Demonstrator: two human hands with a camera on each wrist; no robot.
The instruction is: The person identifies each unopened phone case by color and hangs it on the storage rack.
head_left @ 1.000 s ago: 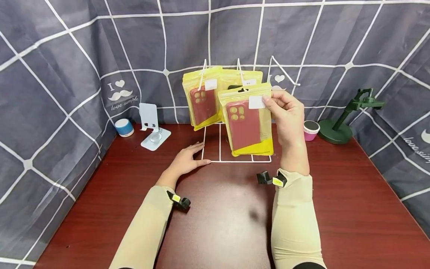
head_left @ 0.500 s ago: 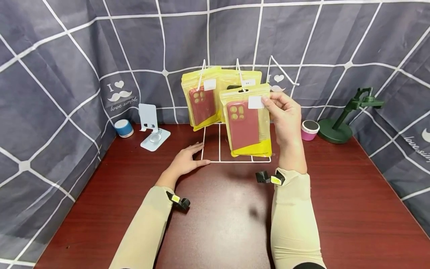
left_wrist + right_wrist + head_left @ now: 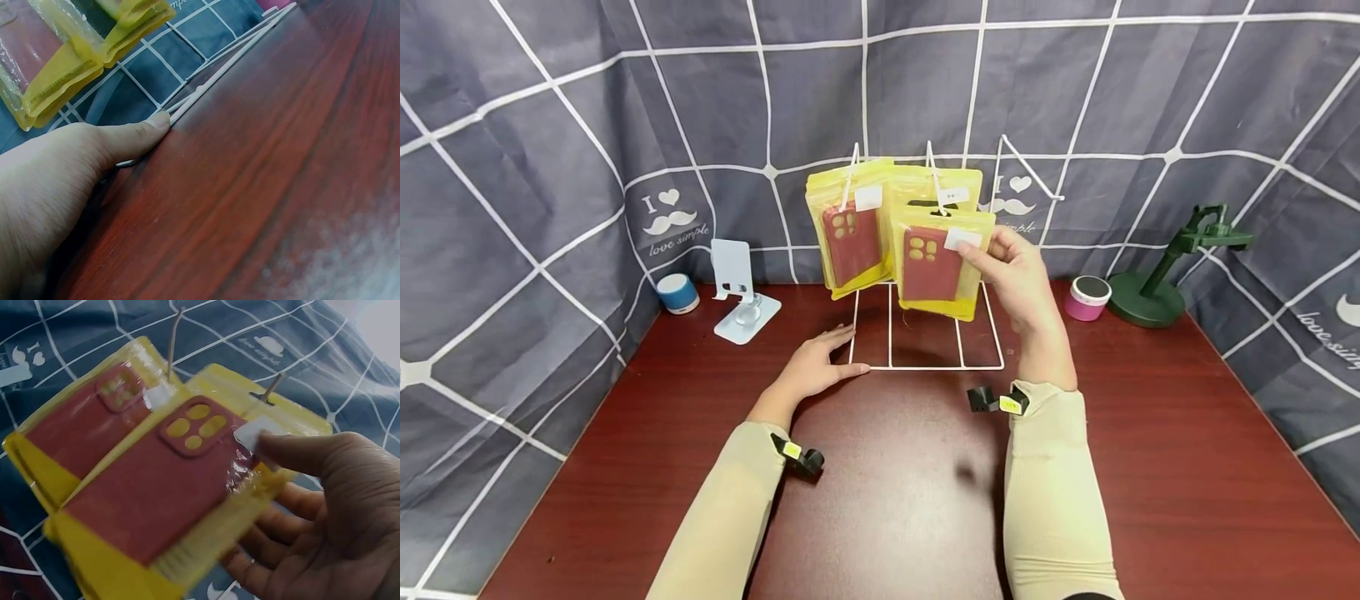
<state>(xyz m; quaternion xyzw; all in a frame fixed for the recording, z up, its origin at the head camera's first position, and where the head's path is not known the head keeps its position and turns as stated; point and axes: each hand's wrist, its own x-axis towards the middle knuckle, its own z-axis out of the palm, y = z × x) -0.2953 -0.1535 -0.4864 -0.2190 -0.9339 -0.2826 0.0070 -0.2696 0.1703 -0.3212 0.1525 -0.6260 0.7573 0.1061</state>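
In the head view my right hand (image 3: 1024,283) pinches a yellow zip bag with a red phone case (image 3: 931,271) by its label side, thumb in front. The right wrist view shows the tip of the middle prong (image 3: 274,384) at the bag's hang hole. Behind it another yellow bag (image 3: 958,178) hangs on that prong, mostly covered. To the left, a bagged red phone case (image 3: 853,246) hangs on the left prong. My left hand (image 3: 808,367) rests at the front left corner of the white wire rack (image 3: 925,367), fingers extended, thumb touching the front wire.
The right prong (image 3: 1033,171) holds no bag. A blue-sided speaker (image 3: 677,293) and a pale phone stand (image 3: 741,292) stand at the left back. To the right are a pink-sided speaker (image 3: 1087,298) and a dark green stand (image 3: 1150,292). Grey checked cloth hangs behind the table.
My right hand has moved the bag away from me and slightly left, up to the middle prong. The left hand stays at the rack's corner. The head view has tilted up slightly.
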